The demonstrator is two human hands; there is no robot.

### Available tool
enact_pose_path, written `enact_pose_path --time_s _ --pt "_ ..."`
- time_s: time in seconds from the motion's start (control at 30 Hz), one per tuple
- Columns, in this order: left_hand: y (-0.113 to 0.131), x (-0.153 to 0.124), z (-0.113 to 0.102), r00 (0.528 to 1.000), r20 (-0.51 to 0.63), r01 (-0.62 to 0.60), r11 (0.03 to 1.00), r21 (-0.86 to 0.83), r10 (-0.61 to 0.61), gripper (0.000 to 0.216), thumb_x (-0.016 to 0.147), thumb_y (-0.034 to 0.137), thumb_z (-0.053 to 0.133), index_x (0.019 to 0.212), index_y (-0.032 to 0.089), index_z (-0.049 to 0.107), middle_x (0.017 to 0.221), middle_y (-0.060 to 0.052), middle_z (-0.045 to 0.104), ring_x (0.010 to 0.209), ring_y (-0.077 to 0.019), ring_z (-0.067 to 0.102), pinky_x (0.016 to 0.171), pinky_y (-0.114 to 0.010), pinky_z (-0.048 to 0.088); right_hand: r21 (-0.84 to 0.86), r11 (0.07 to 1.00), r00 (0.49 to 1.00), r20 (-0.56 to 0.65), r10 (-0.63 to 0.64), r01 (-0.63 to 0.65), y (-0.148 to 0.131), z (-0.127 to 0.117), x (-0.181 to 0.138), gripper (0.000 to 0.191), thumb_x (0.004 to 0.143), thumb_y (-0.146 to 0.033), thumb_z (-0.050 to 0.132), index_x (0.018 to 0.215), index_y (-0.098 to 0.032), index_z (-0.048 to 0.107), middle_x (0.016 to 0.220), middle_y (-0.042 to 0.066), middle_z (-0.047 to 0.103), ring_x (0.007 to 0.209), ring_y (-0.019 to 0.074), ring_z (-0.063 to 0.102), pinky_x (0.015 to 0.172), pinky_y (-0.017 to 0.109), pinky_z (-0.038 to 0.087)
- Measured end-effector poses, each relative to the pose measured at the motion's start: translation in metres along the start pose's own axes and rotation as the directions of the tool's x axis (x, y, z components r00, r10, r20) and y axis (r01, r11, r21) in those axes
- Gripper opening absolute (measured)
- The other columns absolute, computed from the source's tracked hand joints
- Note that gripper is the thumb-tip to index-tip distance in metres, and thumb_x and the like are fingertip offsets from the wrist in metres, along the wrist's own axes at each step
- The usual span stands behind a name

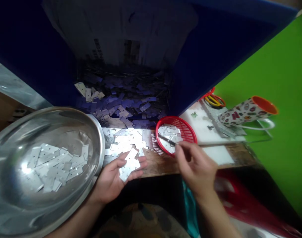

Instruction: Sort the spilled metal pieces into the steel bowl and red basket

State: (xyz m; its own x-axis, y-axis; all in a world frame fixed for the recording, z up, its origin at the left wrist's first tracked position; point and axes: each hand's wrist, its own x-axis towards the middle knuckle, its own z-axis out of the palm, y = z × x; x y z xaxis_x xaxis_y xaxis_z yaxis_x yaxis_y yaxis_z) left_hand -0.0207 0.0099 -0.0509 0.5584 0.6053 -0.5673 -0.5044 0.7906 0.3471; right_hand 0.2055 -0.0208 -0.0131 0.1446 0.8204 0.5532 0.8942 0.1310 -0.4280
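Observation:
My left hand lies palm up near the table's front edge, its fingers curled around a small stack of flat metal plates. My right hand pinches a thin metal pin whose tip reaches into a red plastic basket holding a few plates. A heap of the same small plates spreads over the wooden table under a blue box. A large steel bowl at the left holds several plates.
A blue cardboard box overhangs the heap. To the right lie a white board, a patterned mug on its side, yellow-handled scissors and a green wall. A red stool stands below the table.

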Motion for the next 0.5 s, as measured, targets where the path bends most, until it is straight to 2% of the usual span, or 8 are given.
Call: enact_pose_path --time_s 0.1,0.17,0.27,0.33,0.4,0.5 --pt "0.003 0.001 0.002 1.0 -0.001 0.021 0.998 -0.052 -0.021 0.055 0.084 0.013 0.04 0.138 0.004 0.032 0.123 -0.027 0.061 0.116 -0.036 0.057 0.092 -0.046 0.049 -0.119 0.988 0.994 0.051 0.101 -0.094 0.018 -0.004 0.011 0.01 0.086 -0.023 0.057 0.089 -0.018 0.066 0.081 0.005 0.07 0.067 0.0179 0.064 0.065 0.029 0.05" --pt "0.003 0.001 0.003 1.0 -0.003 0.024 0.998 -0.063 -0.024 0.057 0.084 0.014 0.04 0.139 0.003 0.031 0.123 -0.027 0.061 0.116 -0.0363 0.058 0.091 -0.046 0.049 -0.149 0.986 0.994 0.075 0.082 -0.07 0.015 -0.001 0.01 0.017 0.087 -0.024 0.055 0.1 -0.017 0.065 0.087 0.008 0.069 0.073 0.0202 0.065 0.069 0.032 0.051" --pt "0.001 0.0 0.002 1.0 0.012 0.029 0.998 -0.06 -0.029 0.057 0.081 0.012 0.043 0.137 0.005 0.036 0.119 -0.024 0.064 0.113 -0.0341 0.06 0.091 -0.046 0.05 0.007 1.0 0.986 0.166 0.001 -0.002 -0.011 0.011 0.001 0.022 0.09 -0.021 0.051 0.109 -0.016 0.062 0.089 0.009 0.067 0.079 0.0198 0.063 0.074 0.032 0.051" --pt "-0.002 0.0 0.001 0.999 0.023 0.024 0.999 -0.039 -0.023 0.053 0.077 0.007 0.046 0.13 0.009 0.048 0.116 -0.017 0.067 0.108 -0.0295 0.063 0.09 -0.045 0.051 0.164 0.986 0.946 0.323 -0.013 -0.042 -0.03 0.023 -0.005 0.021 0.091 -0.021 0.05 0.108 -0.017 0.063 0.09 0.009 0.065 0.083 0.0195 0.062 0.076 0.031 0.051" --pt "-0.004 -0.002 -0.001 1.0 0.031 0.006 1.0 0.006 -0.006 0.049 0.073 0.002 0.047 0.119 0.013 0.059 0.114 -0.011 0.068 0.104 -0.0249 0.063 0.087 -0.042 0.053 0.242 0.961 0.885 0.465 0.006 -0.133 -0.041 0.035 -0.008 0.021 0.091 -0.023 0.052 0.107 -0.018 0.064 0.092 0.008 0.063 0.085 0.0196 0.061 0.077 0.032 0.051" --pt "-0.004 -0.005 -0.002 0.998 0.056 -0.003 0.996 0.087 -0.002 0.047 0.07 -0.001 0.049 0.111 0.014 0.066 0.109 -0.009 0.07 0.099 -0.0219 0.064 0.084 -0.038 0.055 0.339 0.905 0.819 0.574 0.018 -0.258 -0.042 0.047 -0.007 0.016 0.088 -0.022 0.057 0.1 -0.02 0.066 0.089 0.005 0.059 0.084 0.0178 0.059 0.074 0.029 0.049"
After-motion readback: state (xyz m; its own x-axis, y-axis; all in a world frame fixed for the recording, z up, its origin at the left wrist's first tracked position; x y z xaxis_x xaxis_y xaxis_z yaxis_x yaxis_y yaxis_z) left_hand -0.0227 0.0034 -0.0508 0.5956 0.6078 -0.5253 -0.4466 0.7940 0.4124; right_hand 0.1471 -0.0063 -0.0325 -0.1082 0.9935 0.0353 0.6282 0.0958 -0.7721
